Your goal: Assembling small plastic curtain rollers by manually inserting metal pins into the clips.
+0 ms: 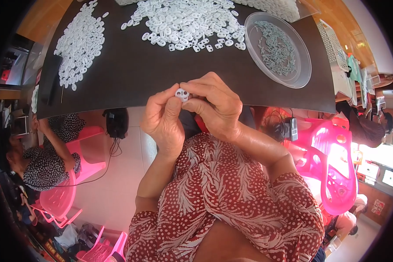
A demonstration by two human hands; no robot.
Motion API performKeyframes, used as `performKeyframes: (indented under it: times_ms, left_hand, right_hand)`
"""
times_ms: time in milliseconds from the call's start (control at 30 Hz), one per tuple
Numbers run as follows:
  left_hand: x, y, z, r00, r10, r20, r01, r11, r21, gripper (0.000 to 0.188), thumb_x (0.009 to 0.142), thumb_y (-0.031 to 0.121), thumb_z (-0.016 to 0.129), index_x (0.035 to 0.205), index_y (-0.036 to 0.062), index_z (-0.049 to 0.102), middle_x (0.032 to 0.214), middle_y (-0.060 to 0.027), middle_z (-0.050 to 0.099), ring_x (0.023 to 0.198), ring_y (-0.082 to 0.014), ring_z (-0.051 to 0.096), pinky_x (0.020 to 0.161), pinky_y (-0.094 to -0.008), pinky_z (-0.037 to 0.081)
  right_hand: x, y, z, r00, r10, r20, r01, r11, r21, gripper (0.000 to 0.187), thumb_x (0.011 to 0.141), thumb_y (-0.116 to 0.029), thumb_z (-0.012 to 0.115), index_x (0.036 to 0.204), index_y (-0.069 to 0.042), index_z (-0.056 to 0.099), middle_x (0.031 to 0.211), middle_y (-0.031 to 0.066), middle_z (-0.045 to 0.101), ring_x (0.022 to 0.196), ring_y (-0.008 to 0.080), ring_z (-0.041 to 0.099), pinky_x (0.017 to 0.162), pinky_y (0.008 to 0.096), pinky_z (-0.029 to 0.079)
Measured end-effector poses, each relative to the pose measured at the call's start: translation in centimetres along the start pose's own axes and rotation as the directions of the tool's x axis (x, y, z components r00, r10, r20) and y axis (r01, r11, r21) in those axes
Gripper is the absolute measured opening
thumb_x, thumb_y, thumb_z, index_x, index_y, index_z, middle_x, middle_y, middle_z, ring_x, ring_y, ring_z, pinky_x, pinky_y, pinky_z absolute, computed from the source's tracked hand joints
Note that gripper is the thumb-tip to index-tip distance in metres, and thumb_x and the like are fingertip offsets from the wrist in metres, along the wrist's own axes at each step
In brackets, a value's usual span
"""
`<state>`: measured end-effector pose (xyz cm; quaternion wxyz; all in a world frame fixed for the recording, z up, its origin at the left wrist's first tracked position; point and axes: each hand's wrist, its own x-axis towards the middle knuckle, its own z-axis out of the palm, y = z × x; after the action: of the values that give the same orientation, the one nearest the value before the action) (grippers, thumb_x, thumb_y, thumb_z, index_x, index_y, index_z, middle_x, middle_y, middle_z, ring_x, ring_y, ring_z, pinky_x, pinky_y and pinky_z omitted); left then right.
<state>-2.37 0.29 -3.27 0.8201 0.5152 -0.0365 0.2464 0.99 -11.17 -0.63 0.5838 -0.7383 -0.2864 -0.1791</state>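
Between both hands, over the near edge of the dark table, is a small white plastic cord lock (181, 94) with round holes in it. The fingertips of my left hand (165, 120) pinch it from the left. From the other side, my right hand (216, 105) closes thumb and fingers on the same piece. A large heap of similar white plastic pieces (183, 22) lies beyond my hands, and a second heap (81, 43) spreads along the table's left side. At the far right, a round clear tub (305, 65) contains many thin grey-green parts (277, 48), possibly small springs.
The dark table (131, 72) ends just under my hands. A black strip-like object (52, 76) lies at its left edge. Another person (48, 166) sits at the left by a pink chair (91, 153). More pink chairs (336, 174) stand at the right.
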Motion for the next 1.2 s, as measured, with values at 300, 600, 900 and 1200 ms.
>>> performKeyframes:
  times_ms: [300,600,900,1200]
  left_hand:
    - [-0.4,0.7,0.1,0.996,-0.067,-0.06,0.065,0.997,-0.032,0.023,0.092,0.013,0.057,0.108,-0.0045,0.057,0.1,-0.0098,0.061,0.089,-0.0134,0.058,0.082,-0.0265,0.048]
    - [-0.7,0.9,0.1,0.994,-0.085,-0.073,0.085,0.996,-0.003,0.024,0.093,0.013,0.056,0.109,-0.0048,0.057,0.102,-0.0094,0.06,0.09,-0.0133,0.057,0.083,-0.027,0.048]
    - [-1.0,0.2,0.3,0.997,-0.012,-0.077,0.011,1.0,-0.018,0.021,0.094,0.013,0.053,0.106,-0.0037,0.057,0.098,-0.0068,0.059,0.087,-0.0107,0.055,0.08,-0.0247,0.047]
    - [-1.3,-0.5,0.4,0.985,0.084,-0.153,-0.061,0.987,0.148,0.018,0.095,0.013,0.052,0.104,-0.0023,0.057,0.092,-0.0025,0.057,0.083,-0.0075,0.052,0.077,-0.0233,0.045]
  right_hand:
    - [0.0,-0.2,0.8,1.0,-0.023,-0.005,0.023,1.0,-0.019,0.033,0.065,0.002,0.072,0.097,0.001,0.065,0.086,0.0086,0.065,0.074,0.0206,0.056,0.064,0.0299,0.048]
    - [0.0,-0.1,0.6,0.998,-0.066,0.024,0.067,0.997,-0.024,0.032,0.068,0.002,0.072,0.099,0.005,0.065,0.09,0.0135,0.064,0.074,0.0198,0.057,0.062,0.0277,0.047]
    - [-0.2,0.1,1.7,0.989,-0.125,-0.082,0.118,0.989,-0.087,0.03,0.066,0.0,0.071,0.094,0.002,0.061,0.085,0.0109,0.062,0.071,0.023,0.054,0.061,0.0319,0.047]
    - [-0.1,1.1,2.4,0.963,-0.256,-0.088,0.246,0.963,-0.111,0.028,0.065,0.002,0.071,0.091,0.003,0.06,0.081,0.0102,0.06,0.067,0.0228,0.054,0.056,0.0303,0.045]
